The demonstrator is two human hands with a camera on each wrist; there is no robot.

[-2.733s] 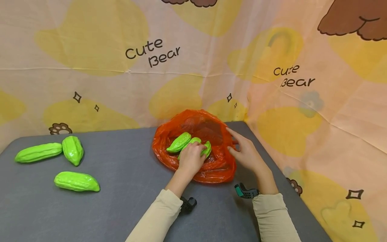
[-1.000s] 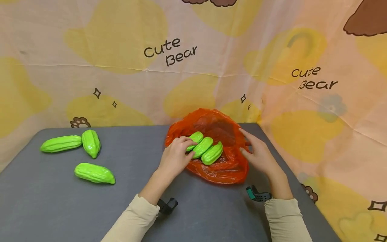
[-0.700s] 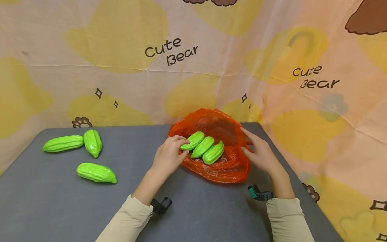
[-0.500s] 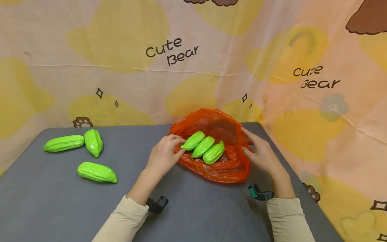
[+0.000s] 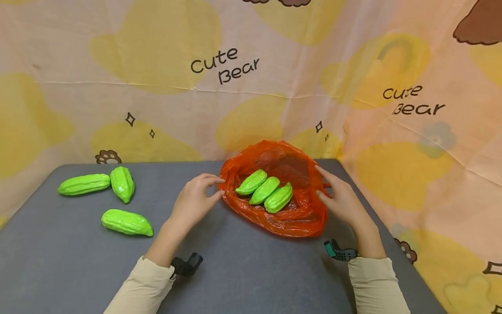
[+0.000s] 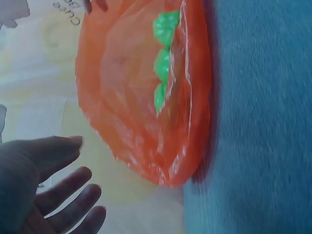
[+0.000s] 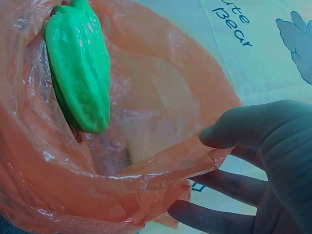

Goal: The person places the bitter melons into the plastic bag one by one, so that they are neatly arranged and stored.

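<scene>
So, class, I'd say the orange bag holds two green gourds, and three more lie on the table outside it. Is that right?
Not quite: the orange bag holds three green gourds, not two, as the head view shows. The rest stands: three more gourds lie on the table outside it.

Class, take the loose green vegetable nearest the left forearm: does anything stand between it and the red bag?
Yes: in the head view, the left hand hangs across the line from that green vegetable to the red bag. No other object shows there.
</scene>
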